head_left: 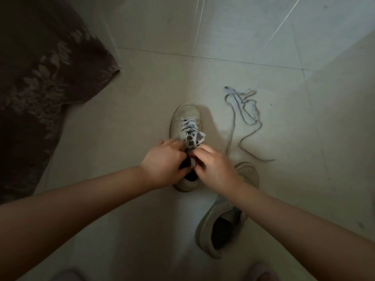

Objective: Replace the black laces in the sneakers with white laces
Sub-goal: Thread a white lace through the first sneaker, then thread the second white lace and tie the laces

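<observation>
A white sneaker (185, 116) stands on the tiled floor, toe pointing away from me, with a white lace (189, 129) threaded through its eyelets. My left hand (164, 162) and my right hand (215, 168) meet over the shoe's tongue, each pinching an end of that lace near the top eyelets. A second white sneaker (221, 226) lies to the right and nearer me, partly under my right forearm, its dark opening showing. A loose white lace (246, 110) lies tangled on the floor to the right of the first shoe. No black lace is visible.
A dark brown floral cloth (40, 78) covers the floor at the left. Pale floor tiles (263, 37) stretch ahead and to the right. Two blurred pale shapes, perhaps my feet, sit at the bottom edge.
</observation>
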`<state>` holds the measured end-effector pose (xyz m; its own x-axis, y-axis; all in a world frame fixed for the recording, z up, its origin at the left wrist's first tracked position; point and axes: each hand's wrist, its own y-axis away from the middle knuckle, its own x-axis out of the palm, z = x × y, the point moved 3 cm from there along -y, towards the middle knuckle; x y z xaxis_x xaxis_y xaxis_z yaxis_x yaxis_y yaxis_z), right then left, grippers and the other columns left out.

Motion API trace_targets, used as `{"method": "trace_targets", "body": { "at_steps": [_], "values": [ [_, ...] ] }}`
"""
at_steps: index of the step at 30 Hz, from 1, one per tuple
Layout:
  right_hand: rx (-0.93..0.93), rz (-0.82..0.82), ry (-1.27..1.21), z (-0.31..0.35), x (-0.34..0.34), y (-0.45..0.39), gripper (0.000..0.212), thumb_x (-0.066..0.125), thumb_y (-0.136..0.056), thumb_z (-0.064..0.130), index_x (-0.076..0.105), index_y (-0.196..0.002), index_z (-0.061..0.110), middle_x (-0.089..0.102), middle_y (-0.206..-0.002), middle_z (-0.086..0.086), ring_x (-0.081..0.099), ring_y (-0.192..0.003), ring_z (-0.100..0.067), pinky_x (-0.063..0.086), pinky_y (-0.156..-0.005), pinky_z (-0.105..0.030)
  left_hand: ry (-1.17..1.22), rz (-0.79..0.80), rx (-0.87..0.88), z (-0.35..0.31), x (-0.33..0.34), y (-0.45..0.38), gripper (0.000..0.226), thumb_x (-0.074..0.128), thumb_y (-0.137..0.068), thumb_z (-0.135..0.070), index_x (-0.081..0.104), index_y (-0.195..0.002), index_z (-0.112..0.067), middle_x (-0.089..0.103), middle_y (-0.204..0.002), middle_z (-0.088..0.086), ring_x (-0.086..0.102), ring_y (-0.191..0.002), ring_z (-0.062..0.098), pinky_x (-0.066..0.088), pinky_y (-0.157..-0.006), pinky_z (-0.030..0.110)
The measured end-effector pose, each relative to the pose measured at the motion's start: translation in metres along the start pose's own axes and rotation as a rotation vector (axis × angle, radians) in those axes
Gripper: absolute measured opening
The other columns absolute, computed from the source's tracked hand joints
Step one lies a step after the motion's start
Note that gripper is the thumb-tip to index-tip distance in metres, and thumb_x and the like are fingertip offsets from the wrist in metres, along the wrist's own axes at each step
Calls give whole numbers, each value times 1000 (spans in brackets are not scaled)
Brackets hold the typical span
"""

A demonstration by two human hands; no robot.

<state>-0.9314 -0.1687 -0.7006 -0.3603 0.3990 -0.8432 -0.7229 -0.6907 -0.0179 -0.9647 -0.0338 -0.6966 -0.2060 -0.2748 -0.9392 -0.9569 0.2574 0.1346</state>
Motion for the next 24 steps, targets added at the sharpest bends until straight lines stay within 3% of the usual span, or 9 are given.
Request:
{"method": "trace_targets", "body": {
  "at_steps": [3,7,8,11,14,17,20,22,24],
  "values": [
    [-10,83,85,0,6,7,26,45,-78,23,66,-84,9,58,-83,-7,59,-70,-30,50,-53,-35,33,-71,-1,1,-5,6,37,49,-69,-43,62,-89,-14,60,-86,6,61,-78,28,48,-63,33],
    [-33,283,209,2,5,-4,32,50,-83,11,66,-111,8,63,-110,-13,58,-100,-33,48,-80,-37,107,-104,64,-8,4,12,47,58,-76,-36,56,-115,-10,55,-112,7,51,-101,26,47,-83,38],
    [-33,313,160,2,1,-6,30,50,-84,9,66,-110,7,63,-110,-13,57,-101,-32,46,-82,-36,92,-106,62,-8,6,12,52,59,-77,-38,54,-120,-9,55,-116,8,50,-104,27,46,-85,39],
    [119,177,-225,-4,-23,-6,17,52,-82,5,69,-82,8,66,-81,-2,62,-80,-20,45,-73,-27,-52,-170,145,-8,6,12,62,57,-80,-50,54,-126,-7,57,-119,9,51,-109,29,38,-96,40],
    [460,-45,-495,-46,-43,5,28,54,-85,-2,69,-77,20,68,-76,10,65,-77,-10,50,-77,-22,-116,-216,283,-19,2,9,64,56,-80,-58,59,-122,-10,59,-119,9,49,-116,30,33,-104,45],
    [647,-154,-300,-105,-49,25,15,62,-85,5,69,-85,18,69,-86,0,66,-88,-20,47,-80,-23,-331,52,420,-35,11,-2,62,54,-76,-64,63,-117,-18,56,-128,8,37,-132,33,20,-111,58],
    [744,-85,-44,-145,-46,45,18,66,-82,9,69,-99,8,65,-101,-12,63,-93,-27,44,-81,-27,-448,320,356,-38,25,-11,59,43,-87,-58,49,-129,-17,36,-144,9,13,-142,34,0,-110,67],
    [739,-66,48,-155,-44,51,19,64,-80,8,69,-99,10,61,-103,-11,60,-95,-29,46,-81,-31,-476,321,333,-35,25,-11,56,46,-86,-58,52,-124,-18,41,-138,9,22,-138,35,10,-108,67],
    [736,-48,96,-158,-42,54,18,61,-81,8,68,-97,12,57,-104,-10,57,-97,-30,47,-79,-34,-535,314,341,-32,23,-7,50,59,-72,-58,65,-103,-19,57,-118,8,44,-122,34,30,-101,66]
  ]
}}
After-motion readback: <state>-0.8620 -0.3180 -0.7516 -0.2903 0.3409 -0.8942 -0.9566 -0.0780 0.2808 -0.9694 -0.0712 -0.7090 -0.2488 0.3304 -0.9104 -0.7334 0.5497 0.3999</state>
